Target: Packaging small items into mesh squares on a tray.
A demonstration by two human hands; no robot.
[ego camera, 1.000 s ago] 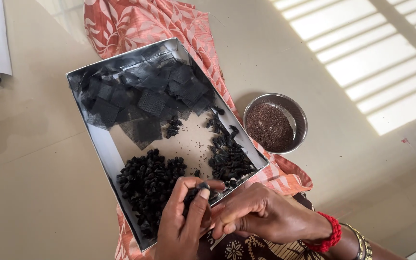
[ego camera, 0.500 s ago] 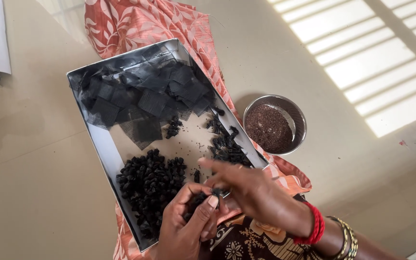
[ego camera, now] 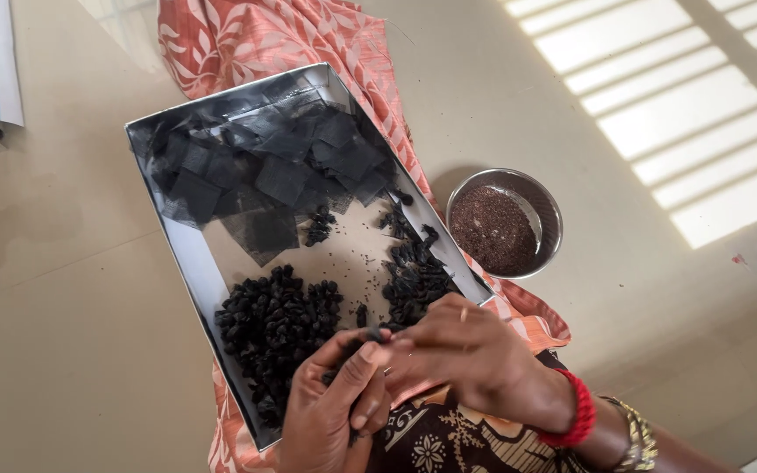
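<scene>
Over metal tray [ego camera: 187, 263], left hand [ego camera: 330, 412], right hand [ego camera: 470, 359] pinching small black piece [ego camera: 370, 337]

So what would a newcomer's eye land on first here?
The metal tray at centre: black square sheets piled at its far end, a heap of small black lumps nearer. At its near edge both hands, left hand and right hand, pinch something dark; a steel bowl of brown grains sits right.
</scene>
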